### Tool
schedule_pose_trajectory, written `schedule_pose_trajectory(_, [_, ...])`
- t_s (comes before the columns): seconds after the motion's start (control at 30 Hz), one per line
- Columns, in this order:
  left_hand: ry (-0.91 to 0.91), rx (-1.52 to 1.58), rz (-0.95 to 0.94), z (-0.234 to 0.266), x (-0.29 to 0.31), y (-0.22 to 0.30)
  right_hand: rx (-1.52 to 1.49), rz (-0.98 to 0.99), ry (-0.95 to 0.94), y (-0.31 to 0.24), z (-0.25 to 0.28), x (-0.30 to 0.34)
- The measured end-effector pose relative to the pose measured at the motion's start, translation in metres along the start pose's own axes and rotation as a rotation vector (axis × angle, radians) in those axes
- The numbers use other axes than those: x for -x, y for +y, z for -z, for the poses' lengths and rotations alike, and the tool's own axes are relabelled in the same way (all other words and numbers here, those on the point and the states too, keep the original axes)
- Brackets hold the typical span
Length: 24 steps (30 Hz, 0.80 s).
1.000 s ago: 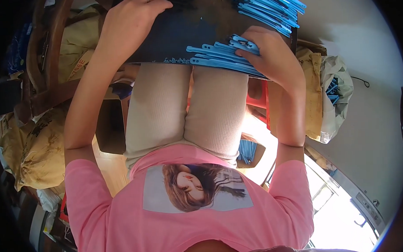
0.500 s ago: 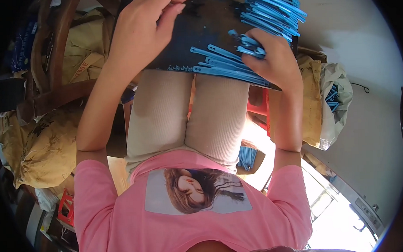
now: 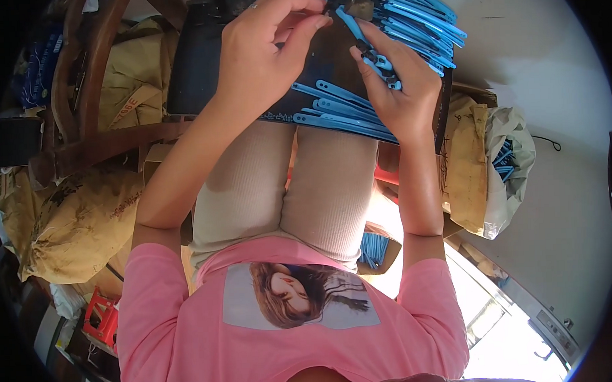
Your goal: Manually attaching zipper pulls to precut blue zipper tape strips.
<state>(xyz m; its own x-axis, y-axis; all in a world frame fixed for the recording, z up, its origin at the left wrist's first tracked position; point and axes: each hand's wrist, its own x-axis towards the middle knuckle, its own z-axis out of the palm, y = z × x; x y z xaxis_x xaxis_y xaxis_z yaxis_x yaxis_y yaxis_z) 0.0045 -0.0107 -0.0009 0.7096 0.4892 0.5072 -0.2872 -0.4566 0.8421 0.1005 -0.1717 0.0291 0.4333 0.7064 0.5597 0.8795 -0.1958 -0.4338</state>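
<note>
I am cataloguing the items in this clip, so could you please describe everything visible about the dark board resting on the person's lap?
The dark board is a flat, dark navy or black panel, apparently rigid, lying across the person's thighs and tilted slightly. Its left part is bare; its right and near edge are covered with rows of blue plastic strips fanned out over it. The left hand hovers above its middle with fingers pinched together, and the right hand rests at its right side, holding one strip. Its far edge is out of view.
</note>
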Motion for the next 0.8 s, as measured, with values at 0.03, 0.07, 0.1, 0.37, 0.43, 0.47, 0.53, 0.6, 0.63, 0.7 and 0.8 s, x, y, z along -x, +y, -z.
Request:
schedule_pose_trajectory(0.03, [-0.001, 0.014, 0.018, -0.0011, -0.0001, 0.0005, -0.014, -0.007, 0.021, 0.0009, -0.0019, 0.0005])
schedule_pose_trajectory(0.07, [-0.001, 0.028, 0.037, -0.0021, -0.0003, 0.0009, -0.014, -0.007, 0.021, 0.0016, -0.0024, 0.0005])
schedule_pose_trajectory(0.1, [0.000, 0.028, 0.036, -0.0034, -0.0008, 0.0008, -0.015, -0.008, 0.026, 0.0021, -0.0027, 0.0005])
schedule_pose_trajectory(0.37, [-0.001, 0.064, -0.006, -0.0064, -0.0020, -0.0037, -0.021, -0.014, 0.052, 0.0038, -0.0044, -0.0022])
schedule_pose_trajectory(0.43, [0.003, 0.065, 0.008, -0.0074, -0.0021, -0.0043, 0.002, 0.011, 0.051, 0.0057, -0.0038, -0.0025])
schedule_pose_trajectory(0.47, [0.006, 0.066, 0.020, -0.0077, -0.0020, -0.0044, 0.001, 0.010, 0.050, 0.0059, -0.0030, -0.0026])
schedule_pose_trajectory(0.53, [0.004, 0.067, 0.027, -0.0079, -0.0015, -0.0039, -0.005, 0.017, 0.048, 0.0060, -0.0007, -0.0033])
schedule_pose_trajectory(0.6, [-0.001, 0.071, 0.033, -0.0086, -0.0009, -0.0036, -0.003, 0.010, 0.045, 0.0055, 0.0012, -0.0031])
schedule_pose_trajectory(0.63, [-0.009, 0.051, 0.042, -0.0083, 0.0002, -0.0040, -0.003, 0.005, 0.040, 0.0051, 0.0023, -0.0029])
schedule_pose_trajectory(0.7, [-0.024, 0.038, 0.050, -0.0072, 0.0014, -0.0043, 0.004, 0.013, 0.037, 0.0050, 0.0036, -0.0037])
schedule_pose_trajectory(0.8, [-0.036, 0.030, 0.055, -0.0063, 0.0014, -0.0038, 0.010, 0.025, 0.037, 0.0054, 0.0031, -0.0041])
